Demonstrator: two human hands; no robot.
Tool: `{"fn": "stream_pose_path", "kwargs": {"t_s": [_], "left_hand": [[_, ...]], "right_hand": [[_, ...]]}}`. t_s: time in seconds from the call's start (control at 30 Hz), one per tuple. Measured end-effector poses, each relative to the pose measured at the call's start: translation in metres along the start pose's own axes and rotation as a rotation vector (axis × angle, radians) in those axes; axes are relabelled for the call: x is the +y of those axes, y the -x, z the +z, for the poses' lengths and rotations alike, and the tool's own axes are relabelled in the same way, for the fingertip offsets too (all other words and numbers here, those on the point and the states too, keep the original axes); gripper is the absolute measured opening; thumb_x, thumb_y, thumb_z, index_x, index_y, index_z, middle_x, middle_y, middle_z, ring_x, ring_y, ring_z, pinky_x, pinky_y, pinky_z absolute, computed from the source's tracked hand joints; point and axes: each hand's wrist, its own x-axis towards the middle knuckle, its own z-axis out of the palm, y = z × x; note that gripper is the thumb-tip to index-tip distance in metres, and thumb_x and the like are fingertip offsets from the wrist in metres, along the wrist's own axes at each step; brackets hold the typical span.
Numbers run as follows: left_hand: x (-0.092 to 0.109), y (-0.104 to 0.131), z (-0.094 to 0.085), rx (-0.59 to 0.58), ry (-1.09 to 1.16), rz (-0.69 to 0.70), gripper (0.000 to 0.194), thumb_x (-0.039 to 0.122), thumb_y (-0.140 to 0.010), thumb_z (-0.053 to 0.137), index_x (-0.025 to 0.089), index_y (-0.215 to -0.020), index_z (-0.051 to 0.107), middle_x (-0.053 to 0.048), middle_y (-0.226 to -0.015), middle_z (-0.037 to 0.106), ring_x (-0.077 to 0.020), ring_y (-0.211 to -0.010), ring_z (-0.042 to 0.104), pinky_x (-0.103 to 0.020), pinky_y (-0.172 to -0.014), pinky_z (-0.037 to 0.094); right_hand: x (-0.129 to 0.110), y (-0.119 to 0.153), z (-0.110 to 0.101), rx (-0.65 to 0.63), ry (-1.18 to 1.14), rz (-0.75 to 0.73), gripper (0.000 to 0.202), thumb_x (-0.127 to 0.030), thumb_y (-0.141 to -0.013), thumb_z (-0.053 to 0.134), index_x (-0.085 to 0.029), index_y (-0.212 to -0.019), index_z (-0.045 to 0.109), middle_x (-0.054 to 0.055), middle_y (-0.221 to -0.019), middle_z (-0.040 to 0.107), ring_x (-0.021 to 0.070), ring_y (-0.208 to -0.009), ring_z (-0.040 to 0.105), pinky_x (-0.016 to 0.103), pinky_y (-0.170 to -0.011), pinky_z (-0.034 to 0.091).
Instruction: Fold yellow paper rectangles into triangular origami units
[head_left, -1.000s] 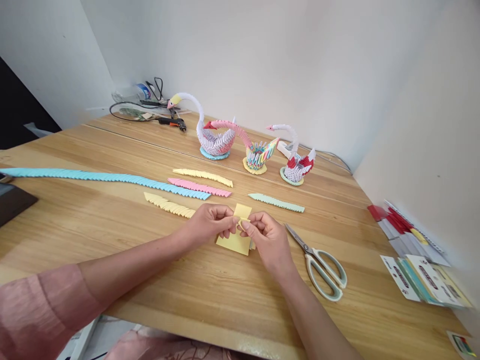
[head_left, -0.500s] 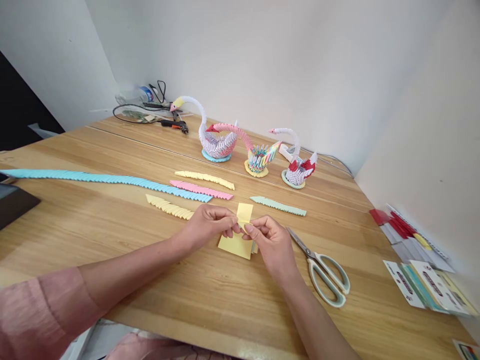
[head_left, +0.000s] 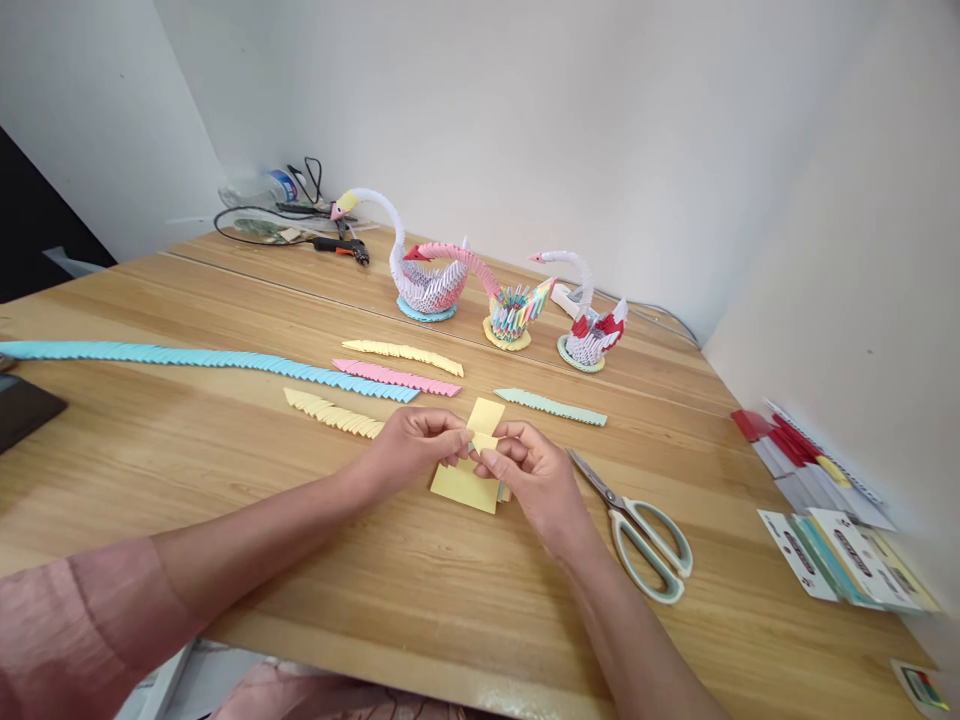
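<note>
Between both hands is a small yellow paper strip (head_left: 486, 415), its upper part standing up and its lower part folded over. My left hand (head_left: 422, 438) pinches its left side with thumb and fingertips. From the right, my right hand (head_left: 531, 470) pinches the same strip, the thumb on the folded part. Under the fingers lies a stack of yellow paper sheets (head_left: 466, 488) on the table. A pair of scissors (head_left: 628, 530) rests beside my right wrist. Close to my left hand is a chain of folded yellow paper pieces (head_left: 330, 411).
On the wooden table (head_left: 315, 620) lie a long blue paper chain (head_left: 225, 361), a pink chain (head_left: 397, 378), another yellow chain (head_left: 405, 353) and a green chain (head_left: 551, 406). Paper swans (head_left: 431, 285) stand behind. A glue gun (head_left: 341, 247) lies back left, paper packs (head_left: 847, 560) at right.
The lower part of the yellow strip shows more plainly as a folded flap under my right thumb. Both hands keep their pinch. The whole view has shifted slightly.
</note>
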Motion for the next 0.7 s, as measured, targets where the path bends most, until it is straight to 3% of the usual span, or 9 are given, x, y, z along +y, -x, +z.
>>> {"fn": "stream_pose_path", "kwargs": {"t_s": [0.1,0.2,0.3,0.47,0.7], "left_hand": [[-0.0024,-0.0016,-0.0037,-0.139,-0.031,-0.030,0.019,0.030,-0.070,0.064,0.013,-0.061,0.061,0.001,-0.056,0.058,-0.0081,-0.051,0.048,-0.020,-0.052,0.040],[-0.0058,-0.0011,-0.0039,-0.239,-0.067,-0.028,0.018,0.029,-0.071,0.065,0.013,-0.063,0.060,0.003,-0.052,0.054,-0.0071,-0.049,0.046,-0.018,-0.048,0.035],[-0.0054,-0.0004,-0.0016,-0.204,-0.015,-0.067,0.021,0.033,-0.071,0.066,0.013,-0.065,0.062,0.002,-0.054,0.058,-0.0082,-0.050,0.051,-0.019,-0.051,0.040],[-0.0007,-0.0006,-0.0002,-0.219,0.037,-0.149,0.027,0.039,-0.071,0.066,0.012,-0.068,0.068,-0.002,-0.054,0.065,-0.0109,-0.051,0.058,-0.021,-0.053,0.045],[-0.0047,-0.0004,-0.0020,-0.185,-0.066,-0.092,0.028,0.038,-0.076,0.061,0.013,-0.063,0.067,-0.002,-0.051,0.063,-0.0100,-0.048,0.056,-0.018,-0.049,0.042]], "right_hand": [[-0.0019,0.0006,-0.0072,-0.161,0.019,0.014,0.029,-0.033,-0.072,0.068,-0.018,-0.096,0.059,-0.001,-0.073,0.063,0.0132,-0.066,0.058,0.023,-0.056,0.042],[-0.0044,0.0016,-0.0113,-0.100,0.095,-0.024,0.023,-0.035,-0.075,0.066,-0.017,-0.087,0.061,-0.001,-0.068,0.059,0.0110,-0.060,0.052,0.023,-0.054,0.041],[-0.0066,0.0024,-0.0103,-0.003,0.155,-0.055,0.021,-0.037,-0.074,0.065,-0.016,-0.076,0.060,-0.002,-0.062,0.054,0.0108,-0.056,0.048,0.023,-0.052,0.040],[-0.0065,0.0020,-0.0070,0.044,0.143,-0.062,0.022,-0.039,-0.073,0.065,-0.017,-0.073,0.059,-0.002,-0.061,0.055,0.0116,-0.056,0.049,0.023,-0.050,0.040],[-0.0036,0.0016,-0.0042,0.082,0.224,-0.130,0.017,-0.034,-0.075,0.062,-0.018,-0.077,0.061,-0.001,-0.064,0.059,0.0123,-0.056,0.051,0.023,-0.050,0.041]]}}
